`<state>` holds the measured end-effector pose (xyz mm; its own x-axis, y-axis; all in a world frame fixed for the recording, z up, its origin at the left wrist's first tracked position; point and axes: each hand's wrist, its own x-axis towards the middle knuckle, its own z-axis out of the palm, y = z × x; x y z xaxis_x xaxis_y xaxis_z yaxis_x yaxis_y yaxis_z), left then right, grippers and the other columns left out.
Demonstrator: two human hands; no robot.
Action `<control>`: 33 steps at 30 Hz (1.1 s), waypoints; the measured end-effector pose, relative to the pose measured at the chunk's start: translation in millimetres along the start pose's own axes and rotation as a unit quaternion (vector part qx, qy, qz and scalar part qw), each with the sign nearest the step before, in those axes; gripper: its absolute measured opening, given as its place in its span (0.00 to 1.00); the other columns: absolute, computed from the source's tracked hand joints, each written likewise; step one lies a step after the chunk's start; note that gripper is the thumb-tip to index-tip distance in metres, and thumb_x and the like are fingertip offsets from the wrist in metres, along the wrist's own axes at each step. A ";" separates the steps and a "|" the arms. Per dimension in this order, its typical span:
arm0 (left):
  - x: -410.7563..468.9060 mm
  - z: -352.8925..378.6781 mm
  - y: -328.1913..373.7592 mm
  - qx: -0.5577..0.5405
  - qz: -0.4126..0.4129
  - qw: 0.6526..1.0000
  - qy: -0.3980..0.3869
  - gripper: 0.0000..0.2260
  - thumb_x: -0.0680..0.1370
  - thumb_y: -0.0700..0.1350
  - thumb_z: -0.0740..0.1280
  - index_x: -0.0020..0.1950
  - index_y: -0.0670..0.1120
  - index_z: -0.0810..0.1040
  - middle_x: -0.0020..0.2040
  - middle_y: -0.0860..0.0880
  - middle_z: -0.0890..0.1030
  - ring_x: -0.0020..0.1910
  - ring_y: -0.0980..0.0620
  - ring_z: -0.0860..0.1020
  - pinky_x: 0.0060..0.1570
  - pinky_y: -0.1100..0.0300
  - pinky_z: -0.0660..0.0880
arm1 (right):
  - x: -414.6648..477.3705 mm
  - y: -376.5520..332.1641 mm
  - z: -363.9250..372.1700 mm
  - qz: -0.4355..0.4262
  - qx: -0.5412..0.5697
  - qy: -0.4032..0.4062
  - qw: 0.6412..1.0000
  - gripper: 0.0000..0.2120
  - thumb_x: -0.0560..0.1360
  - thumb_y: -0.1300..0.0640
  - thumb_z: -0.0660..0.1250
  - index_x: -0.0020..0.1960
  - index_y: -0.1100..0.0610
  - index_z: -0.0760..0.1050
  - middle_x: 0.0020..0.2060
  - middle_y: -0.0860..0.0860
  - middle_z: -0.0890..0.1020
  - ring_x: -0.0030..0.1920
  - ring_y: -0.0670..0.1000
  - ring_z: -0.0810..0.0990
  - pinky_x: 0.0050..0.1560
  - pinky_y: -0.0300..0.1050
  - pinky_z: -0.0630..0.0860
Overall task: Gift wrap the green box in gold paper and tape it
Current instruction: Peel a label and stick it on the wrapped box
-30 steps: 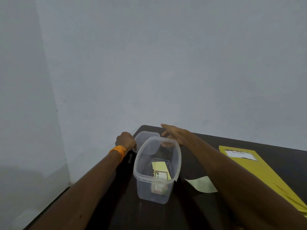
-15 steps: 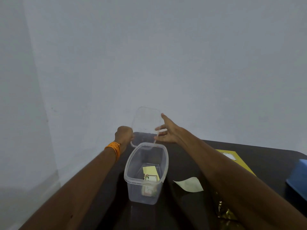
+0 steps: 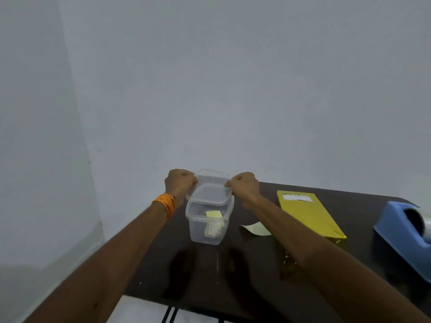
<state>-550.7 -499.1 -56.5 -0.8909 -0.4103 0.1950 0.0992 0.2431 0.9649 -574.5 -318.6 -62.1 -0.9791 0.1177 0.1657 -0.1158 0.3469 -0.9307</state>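
Currently the dark table (image 3: 256, 276) is carrying everything. The blue tape dispenser (image 3: 403, 234) is sitting at 3 o'clock of the tub, with the gold paper (image 3: 307, 213) lying flat between them, presumably staged for wrapping. The clear tub (image 3: 207, 231) is standing upright, and the lid (image 3: 210, 190) is tilting over its rim. The left hand (image 3: 180, 183) and right hand (image 3: 245, 185), fingers curled, are pinching the lid's opposite edges. A small yellow-green box (image 3: 213, 214), likely the task's, is lying inside the tub, at 6 o'clock of both hands.

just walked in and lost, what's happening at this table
A person grips a clear lid with both hands, left hand and right hand at its sides, holding it tilted over a clear container on the dark table. A small yellow-green item lies inside. The gold paper and a blue tape dispenser sit untouched to the right.
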 end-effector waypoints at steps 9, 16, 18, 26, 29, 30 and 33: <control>-28.2 -5.3 -18.5 0.105 0.054 0.993 -0.009 0.09 0.74 0.37 0.71 0.53 0.41 0.85 0.51 0.44 0.84 0.48 0.47 0.80 0.45 0.57 0.75 | -32.7 19.5 5.0 -0.058 -0.112 0.050 0.991 0.04 0.75 0.65 0.70 0.47 0.64 0.83 0.43 0.57 0.84 0.37 0.48 0.79 0.29 0.33 0.73; -20.1 -1.9 -23.4 0.164 0.081 0.983 -0.003 0.08 0.76 0.39 0.69 0.52 0.41 0.86 0.51 0.43 0.85 0.50 0.44 0.81 0.49 0.54 0.78 | -18.0 27.0 17.8 -0.070 -0.155 0.067 0.983 0.05 0.76 0.63 0.69 0.49 0.62 0.82 0.43 0.55 0.84 0.44 0.53 0.84 0.46 0.50 0.84; -16.3 -0.9 -26.1 0.182 0.089 0.979 -0.007 0.07 0.77 0.40 0.69 0.51 0.42 0.86 0.50 0.43 0.85 0.49 0.44 0.81 0.50 0.53 0.79 | -16.2 29.1 21.8 -0.076 -0.169 0.070 0.980 0.05 0.77 0.62 0.68 0.50 0.62 0.82 0.44 0.56 0.84 0.44 0.53 0.84 0.47 0.49 0.84; -13.8 3.3 -30.8 0.244 0.115 0.963 -0.004 0.09 0.78 0.40 0.67 0.52 0.41 0.86 0.51 0.43 0.85 0.45 0.48 0.78 0.44 0.60 0.71 | -8.1 37.8 27.2 -0.096 -0.220 0.066 0.969 0.08 0.79 0.60 0.66 0.52 0.64 0.81 0.48 0.58 0.83 0.45 0.54 0.82 0.42 0.41 0.79; -16.9 5.6 -31.9 0.292 0.136 0.947 0.004 0.10 0.79 0.41 0.65 0.53 0.41 0.85 0.52 0.42 0.84 0.47 0.46 0.79 0.45 0.60 0.70 | -4.9 39.9 27.9 -0.106 -0.240 0.054 0.964 0.09 0.80 0.59 0.64 0.53 0.63 0.80 0.50 0.59 0.82 0.47 0.54 0.82 0.47 0.45 0.82; -17.6 7.3 -32.2 0.313 0.141 0.939 0.003 0.10 0.79 0.41 0.64 0.55 0.41 0.83 0.53 0.42 0.83 0.50 0.44 0.79 0.45 0.59 0.70 | -2.6 40.5 28.8 -0.105 -0.250 0.044 0.962 0.09 0.80 0.60 0.64 0.54 0.63 0.80 0.51 0.59 0.81 0.47 0.55 0.82 0.46 0.44 0.81; -12.8 11.7 -36.2 0.342 0.149 0.928 -0.019 0.11 0.81 0.42 0.60 0.61 0.44 0.77 0.58 0.42 0.81 0.54 0.42 0.78 0.50 0.55 0.72 | 1.6 39.4 30.6 -0.120 -0.284 0.000 0.951 0.10 0.81 0.59 0.63 0.60 0.60 0.77 0.55 0.58 0.78 0.49 0.55 0.80 0.48 0.44 0.80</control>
<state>-548.1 -492.4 -95.9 -0.8855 -0.2077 0.4157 0.0501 0.8467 0.5298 -585.7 -333.1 -108.5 -0.9361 -0.0278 0.3507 -0.2265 0.8104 -0.5404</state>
